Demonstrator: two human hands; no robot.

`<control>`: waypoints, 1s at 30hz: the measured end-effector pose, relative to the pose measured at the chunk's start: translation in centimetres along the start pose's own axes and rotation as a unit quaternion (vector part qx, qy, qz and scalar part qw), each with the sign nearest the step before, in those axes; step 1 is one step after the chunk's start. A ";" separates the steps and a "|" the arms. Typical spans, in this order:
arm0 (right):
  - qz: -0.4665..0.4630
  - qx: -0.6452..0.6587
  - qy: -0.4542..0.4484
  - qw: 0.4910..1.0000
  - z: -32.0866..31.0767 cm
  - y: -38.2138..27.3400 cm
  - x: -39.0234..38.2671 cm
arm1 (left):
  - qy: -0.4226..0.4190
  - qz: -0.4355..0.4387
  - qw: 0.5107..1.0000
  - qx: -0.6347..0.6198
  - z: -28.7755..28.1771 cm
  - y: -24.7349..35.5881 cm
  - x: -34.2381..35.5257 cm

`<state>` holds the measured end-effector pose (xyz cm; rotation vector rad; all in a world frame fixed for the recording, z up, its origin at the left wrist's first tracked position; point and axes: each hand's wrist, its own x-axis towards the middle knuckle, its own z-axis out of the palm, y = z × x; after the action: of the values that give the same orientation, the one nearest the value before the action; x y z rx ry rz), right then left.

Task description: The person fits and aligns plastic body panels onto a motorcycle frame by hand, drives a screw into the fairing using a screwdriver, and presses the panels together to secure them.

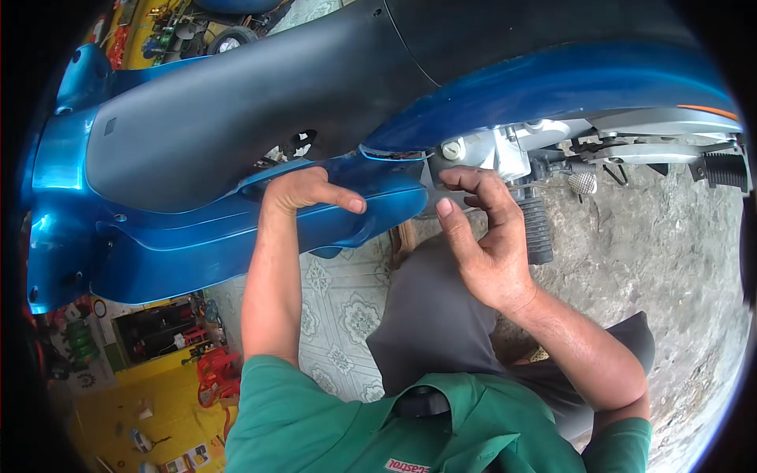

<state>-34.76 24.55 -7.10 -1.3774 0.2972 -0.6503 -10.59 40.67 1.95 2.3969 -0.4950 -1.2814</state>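
A motorbike with a dark grey centre panel [197, 118] and blue side fairing [165, 268] stretches across the head view. My left hand [315, 193] grips the fairing's upper edge, thumb outside, fingers mostly hidden inside, below a hole in the grey panel. My right hand [485, 236] is just right of the fairing's end, beside the silver engine [497, 150], fingers loosely bent and apart from the thumb, with nothing visible held. A thin cable runs behind its fingers.
A black footrest [538, 232] and pedal sit right of my right hand. My knees are below, over patterned tiles [339, 323] and rough concrete [670, 260]. A yellow tool area [142, 394] with red items is at lower left; parts and a wheel lie at top left.
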 end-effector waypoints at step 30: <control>0.127 0.280 0.208 0.929 -4.5 -1.5 2.3 | -0.001 0.090 0.996 0.012 -0.8 -2.0 1.7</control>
<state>-35.81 19.45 -6.11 -0.6322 0.5689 -0.7363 -8.72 41.76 0.18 2.3098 -0.7136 -1.2044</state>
